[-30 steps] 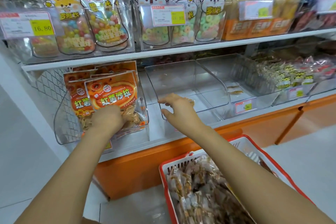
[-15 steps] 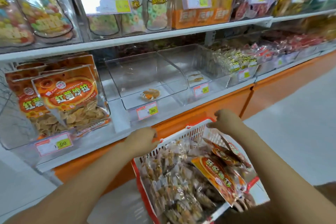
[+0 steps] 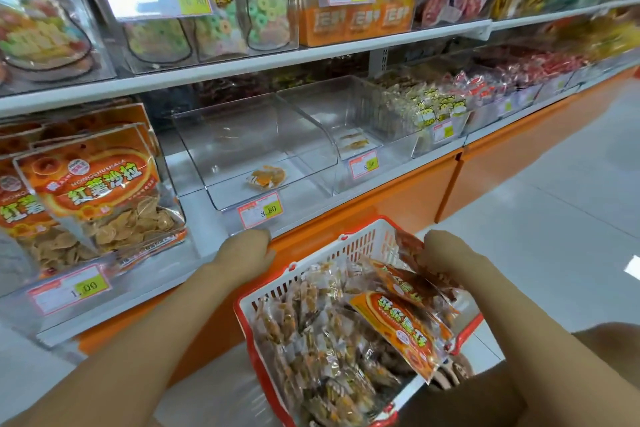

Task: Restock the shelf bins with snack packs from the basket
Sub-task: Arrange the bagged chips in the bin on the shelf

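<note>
The basket [image 3: 341,248], white lattice with a red rim, sat tilted at lower centre, crammed with clear packs [image 3: 311,350] and a few orange bags [image 3: 401,326] on its right side. At mid-frame a clear bin [image 3: 221,135] held one pack [image 3: 266,177]. The right bin [image 3: 322,104] beside it held a few.

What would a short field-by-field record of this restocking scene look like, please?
basket: red and white, full of snack packs
left hand: at the basket's left corner, grip hidden
right hand: inside the basket against an orange pack, grip hidden
middle bin: clear, holds one small pack
next bin: clear, nearly empty
</note>
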The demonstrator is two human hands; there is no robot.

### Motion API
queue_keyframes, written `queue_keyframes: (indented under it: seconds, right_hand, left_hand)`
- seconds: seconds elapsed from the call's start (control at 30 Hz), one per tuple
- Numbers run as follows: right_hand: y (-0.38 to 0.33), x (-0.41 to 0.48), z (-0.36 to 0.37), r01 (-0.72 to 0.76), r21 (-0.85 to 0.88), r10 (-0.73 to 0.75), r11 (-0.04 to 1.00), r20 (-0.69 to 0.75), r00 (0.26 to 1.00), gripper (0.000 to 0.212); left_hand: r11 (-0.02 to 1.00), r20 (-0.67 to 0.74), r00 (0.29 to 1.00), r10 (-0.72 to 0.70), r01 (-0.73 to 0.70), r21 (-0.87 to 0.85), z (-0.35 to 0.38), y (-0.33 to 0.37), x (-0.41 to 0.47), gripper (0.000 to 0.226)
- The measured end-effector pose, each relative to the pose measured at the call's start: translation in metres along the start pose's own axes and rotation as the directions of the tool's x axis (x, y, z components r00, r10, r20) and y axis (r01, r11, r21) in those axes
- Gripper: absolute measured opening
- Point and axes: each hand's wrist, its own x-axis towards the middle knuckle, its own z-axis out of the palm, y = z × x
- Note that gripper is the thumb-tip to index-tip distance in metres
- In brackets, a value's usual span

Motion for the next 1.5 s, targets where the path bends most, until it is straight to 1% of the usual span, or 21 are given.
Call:
queue_keyframes:
  seconds: [0.1, 0.2, 0.27, 0.37, 0.4, 0.47, 0.5, 0.6, 0.7, 0.77, 0.83, 0.9, 0.97, 1.07, 1.17, 1.23, 1.27, 1.33, 1.4, 1.43, 1.5]
  right_hand:
    - [-0.005, -0.005, -0.041, 0.039, 0.005, -0.038, 0.999, -0.082, 0.996, 0.03]
    - [-0.011, -0.027, -0.092, 0.179, 0.071, -0.165, 0.981, -0.164, 0.973, 0.036]
    - [-0.02, -0.05, -0.124, 0.28, 0.183, -0.261, 0.942, -0.122, 0.958, 0.027]
    - [-0.04, -0.079, -0.153, 0.417, 0.417, -0.45, 0.808, -0.021, 0.893, 0.022]
    - [-0.047, -0.082, -0.159, 0.446, 0.478, -0.499, 0.757, -0.018, 0.866, 0.023]
    - [-0.062, -0.084, -0.166, 0.487, 0.549, -0.558, 0.679, -0.045, 0.829, 0.025]
    - [-0.07, -0.083, -0.169, 0.505, 0.564, -0.575, 0.653, -0.064, 0.816, 0.026]
    - [-0.094, -0.078, -0.173, 0.55, 0.607, -0.586, 0.573, -0.165, 0.793, 0.023]
    - [-0.116, -0.061, -0.167, 0.541, 0.761, -0.469, 0.357, -0.355, 0.809, 0.032]
    - [-0.133, -0.049, -0.156, 0.522, 0.823, -0.349, 0.225, -0.432, 0.832, 0.044]
    - [-0.153, -0.044, -0.142, 0.488, 0.86, -0.335, 0.149, -0.42, 0.843, 0.046]
    - [-0.177, -0.045, -0.13, 0.446, 0.883, -0.425, 0.144, -0.352, 0.834, 0.051]
    - [-0.205, -0.049, -0.121, 0.437, 0.863, -0.541, 0.252, -0.249, 0.803, 0.053]
    - [-0.255, -0.06, -0.11, 0.482, 0.767, -0.685, 0.424, -0.076, 0.724, 0.045]
    - [-0.299, -0.065, -0.105, 0.463, 0.759, -0.723, 0.457, 0.015, 0.69, 0.034]
    - [-0.324, -0.059, -0.105, 0.429, 0.784, -0.725, 0.449, 0.04, 0.687, 0.028]
    - [-0.335, -0.055, -0.104, 0.415, 0.795, -0.726, 0.442, 0.045, 0.687, 0.027]
    - [-0.352, -0.046, -0.102, 0.399, 0.811, -0.71, 0.429, 0.029, 0.704, 0.029]
    - [-0.367, -0.038, -0.099, 0.415, 0.819, -0.682, 0.396, -0.04, 0.73, 0.029]
    - [-0.373, -0.036, -0.096, 0.44, 0.819, -0.676, 0.369, -0.089, 0.732, 0.029]
    - [-0.387, -0.032, -0.09, 0.512, 0.796, -0.689, 0.321, -0.174, 0.703, 0.029]
  left_hand:
    - [0.983, 0.022, 1.0, -0.008, 0.012, -0.183, -0.007, 0.003, -0.001, 0.019]
    - [0.902, 0.031, 0.999, 0.041, -0.024, -0.431, -0.02, 0.014, -0.005, 0.02]
    - [0.804, 0.02, 0.997, 0.074, -0.048, -0.592, -0.035, 0.024, -0.012, 0.038]
    - [0.629, 0.043, 0.988, 0.149, -0.061, -0.775, -0.061, 0.036, -0.026, 0.064]
    - [0.564, 0.068, 0.981, 0.18, -0.046, -0.824, -0.067, 0.036, -0.029, 0.059]
    - [0.484, 0.109, 0.969, 0.221, -0.012, -0.875, -0.079, 0.033, -0.039, 0.03]
    - [0.468, 0.119, 0.972, 0.203, 0.01, -0.884, -0.084, 0.03, -0.043, 0.022]
    - [0.376, 0.052, 0.987, 0.152, -0.009, -0.927, -0.094, 0.02, -0.057, 0.045]
    - [0.177, 0.028, 1.0, 0.003, 0.027, -0.984, -0.104, 0.002, -0.07, 0.022]
    - [0.128, 0.013, 0.994, -0.109, 0.027, -0.991, -0.111, -0.017, -0.079, 0.018]
    - [0.088, -0.013, 0.968, -0.251, 0.01, -0.996, -0.112, -0.043, -0.087, 0.024]
    - [0.022, -0.018, 0.921, -0.389, -0.01, -1.0, -0.113, -0.067, -0.095, 0.029]
    - [-0.029, -0.013, 0.885, -0.465, -0.03, -0.999, -0.113, -0.087, -0.105, 0.021]
    - [-0.063, -0.011, 0.86, -0.511, -0.05, -0.997, -0.111, -0.116, -0.119, 0.022]
    - [-0.134, 0.014, 0.836, -0.549, -0.071, -0.988, -0.113, -0.132, -0.132, 0.029]
    - [-0.12, 0.02, 0.762, -0.647, -0.076, -0.99, -0.115, -0.145, -0.14, 0.022]
    - [-0.065, -0.001, 0.698, -0.716, -0.068, -0.996, -0.114, -0.155, -0.143, 0.022]
    - [0.225, -0.117, 0.605, -0.788, 0.106, -0.969, -0.109, -0.177, -0.15, 0.032]
    - [0.523, -0.275, 0.55, -0.789, 0.364, -0.771, -0.107, -0.187, -0.16, 0.032]
    - [0.615, -0.344, 0.551, -0.76, 0.441, -0.653, -0.106, -0.187, -0.164, 0.027]
    - [0.713, -0.427, 0.577, -0.696, 0.485, -0.505, -0.105, -0.183, -0.168, 0.03]
